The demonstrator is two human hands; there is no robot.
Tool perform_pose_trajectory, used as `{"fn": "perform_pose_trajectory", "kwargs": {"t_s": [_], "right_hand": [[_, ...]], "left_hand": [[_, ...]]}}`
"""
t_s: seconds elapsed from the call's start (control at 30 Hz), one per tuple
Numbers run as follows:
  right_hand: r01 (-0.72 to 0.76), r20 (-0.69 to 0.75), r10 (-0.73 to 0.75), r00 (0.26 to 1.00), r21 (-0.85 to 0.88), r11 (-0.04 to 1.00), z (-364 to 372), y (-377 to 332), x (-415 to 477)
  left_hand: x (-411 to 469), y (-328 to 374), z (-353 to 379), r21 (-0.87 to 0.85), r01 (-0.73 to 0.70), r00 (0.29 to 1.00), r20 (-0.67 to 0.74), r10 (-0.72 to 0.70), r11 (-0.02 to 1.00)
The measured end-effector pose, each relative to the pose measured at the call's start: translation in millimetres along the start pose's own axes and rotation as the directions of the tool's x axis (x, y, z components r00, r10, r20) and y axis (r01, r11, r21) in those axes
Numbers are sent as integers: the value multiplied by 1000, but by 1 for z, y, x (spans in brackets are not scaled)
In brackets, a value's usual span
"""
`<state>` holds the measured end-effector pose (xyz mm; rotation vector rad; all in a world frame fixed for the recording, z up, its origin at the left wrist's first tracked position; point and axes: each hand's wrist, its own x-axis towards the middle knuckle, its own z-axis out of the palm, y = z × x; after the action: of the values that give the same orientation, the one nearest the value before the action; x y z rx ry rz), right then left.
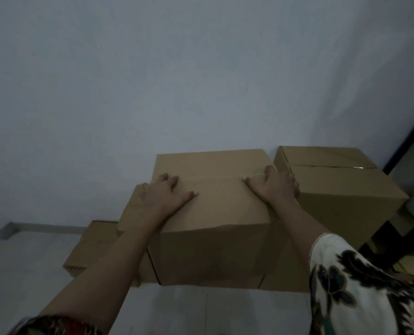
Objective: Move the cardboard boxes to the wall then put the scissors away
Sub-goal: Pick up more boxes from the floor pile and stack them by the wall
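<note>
Pressing flat on the middle box [215, 209], L hand [163, 193] lies w/ fingers straight & spread, gripping nothing. R hand [273, 187]: thumb on top, fingers hooked over the box's R edge. Box sits on other cardboard, up at the wall [152, 81]. Second box [341, 189] just beside it on R; smaller box [92, 247] lower L.

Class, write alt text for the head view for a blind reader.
A left hand rests on a cardboard box by a wall; the right hand grips its edge. A second box stands right of it, a lower box left.
</note>
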<state>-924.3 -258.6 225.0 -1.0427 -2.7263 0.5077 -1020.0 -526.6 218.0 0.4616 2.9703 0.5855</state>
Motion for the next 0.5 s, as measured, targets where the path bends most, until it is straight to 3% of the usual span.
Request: {"fn": "perform_pose_trajectory", "kwargs": {"t_s": [0.5], "right_hand": [[-104,4,104,995,-53,993,33,32,183]], "left_hand": [[211,65,76,53,-135,991,25,134,989]]}}
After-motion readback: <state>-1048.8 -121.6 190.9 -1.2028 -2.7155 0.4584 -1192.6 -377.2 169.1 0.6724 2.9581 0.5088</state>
